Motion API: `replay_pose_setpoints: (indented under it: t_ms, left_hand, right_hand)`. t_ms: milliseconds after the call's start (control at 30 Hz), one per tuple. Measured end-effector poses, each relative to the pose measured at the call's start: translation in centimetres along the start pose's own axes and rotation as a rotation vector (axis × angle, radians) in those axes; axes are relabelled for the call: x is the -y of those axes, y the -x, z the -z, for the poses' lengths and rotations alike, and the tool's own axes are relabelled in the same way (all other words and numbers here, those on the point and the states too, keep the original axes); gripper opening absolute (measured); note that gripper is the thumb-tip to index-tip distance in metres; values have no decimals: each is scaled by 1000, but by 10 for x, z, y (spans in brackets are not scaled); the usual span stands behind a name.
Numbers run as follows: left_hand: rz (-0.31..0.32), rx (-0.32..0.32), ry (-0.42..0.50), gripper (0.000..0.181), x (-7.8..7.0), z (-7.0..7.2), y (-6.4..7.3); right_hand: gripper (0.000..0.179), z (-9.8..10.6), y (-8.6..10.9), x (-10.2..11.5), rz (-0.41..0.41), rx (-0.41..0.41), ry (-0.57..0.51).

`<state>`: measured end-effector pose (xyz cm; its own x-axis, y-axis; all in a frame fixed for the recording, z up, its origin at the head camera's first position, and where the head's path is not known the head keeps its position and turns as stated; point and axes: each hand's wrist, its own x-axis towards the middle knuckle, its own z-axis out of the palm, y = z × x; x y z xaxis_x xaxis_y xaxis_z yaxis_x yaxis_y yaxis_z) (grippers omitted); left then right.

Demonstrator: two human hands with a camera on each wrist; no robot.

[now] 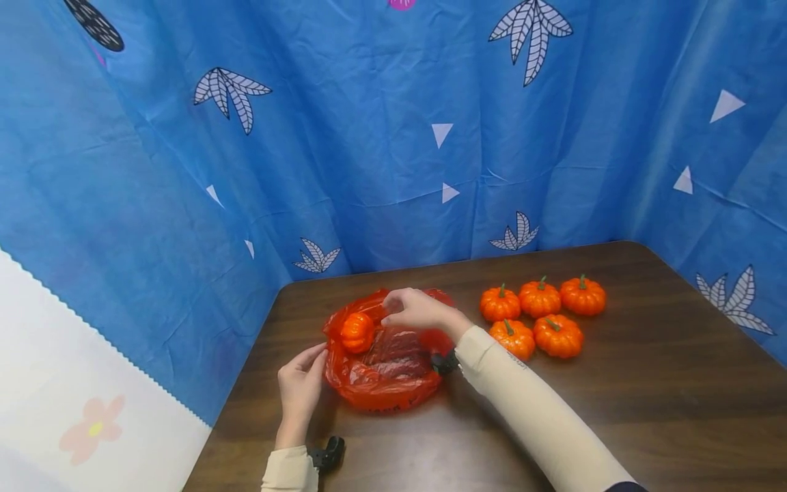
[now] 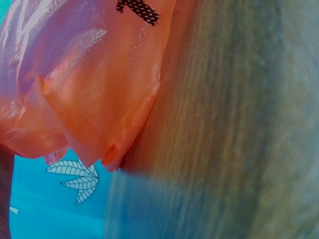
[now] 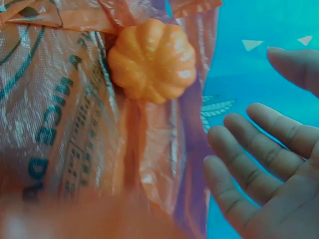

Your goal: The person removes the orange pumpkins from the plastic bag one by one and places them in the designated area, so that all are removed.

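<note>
A red plastic bag [image 1: 393, 393] lies spread with its mouth wide on the table. One small orange pumpkin [image 1: 357, 333] rests inside it near the left side, and the right wrist view shows this ribbed pumpkin [image 3: 152, 60] against printed plastic. My left hand [image 1: 300, 383] pinches the bag's left rim between thumb and fingers. Over the bag, just right of the pumpkin, is my right hand [image 1: 417, 311]. Its fingers are spread and relaxed, holding nothing. The left wrist view shows mostly the bag's outer side [image 2: 104, 99]; the pinching fingertips are out of sight there.
Several more orange pumpkins [image 1: 540, 298] with green stems stand grouped on the brown wooden table [image 1: 652, 383], right of the bag. A blue patterned curtain [image 1: 393, 150] hangs behind the table and along its sides. Each wrist wears a black device [image 1: 328, 453].
</note>
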<state>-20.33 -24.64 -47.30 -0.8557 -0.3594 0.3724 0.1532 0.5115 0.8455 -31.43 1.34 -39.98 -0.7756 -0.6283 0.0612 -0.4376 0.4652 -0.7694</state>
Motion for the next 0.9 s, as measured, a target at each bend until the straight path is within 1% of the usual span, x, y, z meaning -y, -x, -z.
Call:
replay_pose_setpoints:
  t_ms: [133,300,433,533,733,800,900]
  left_hand:
    - [-18,-4,5,18,-1,1,-1]
    - [-23,-14,12,18,-1,0,0]
    - [-27,-22,24,17,0,-1,0]
    - [-34,-27,25,16,1,-1,1]
    - [-46,-29,34,15,2,-2,0]
    - [-49,-29,40,15,2,-2,0]
    - [-61,-27,50,15,1,-2,0]
  right_hand:
    - [51,-8,-12,2,-10,33,-21]
    - [52,-22,-22,-2,-50,45,-44]
    - [56,-35,-27,-6,-67,21,-55]
    - [60,-44,-32,-6,-61,-9,-38]
    - [70,-52,-39,-3,-90,-39,-39]
    - [70,-54,-42,-2,-101,-39,-44]
    - [67,-58,-47,-3,-96,-38,-41]
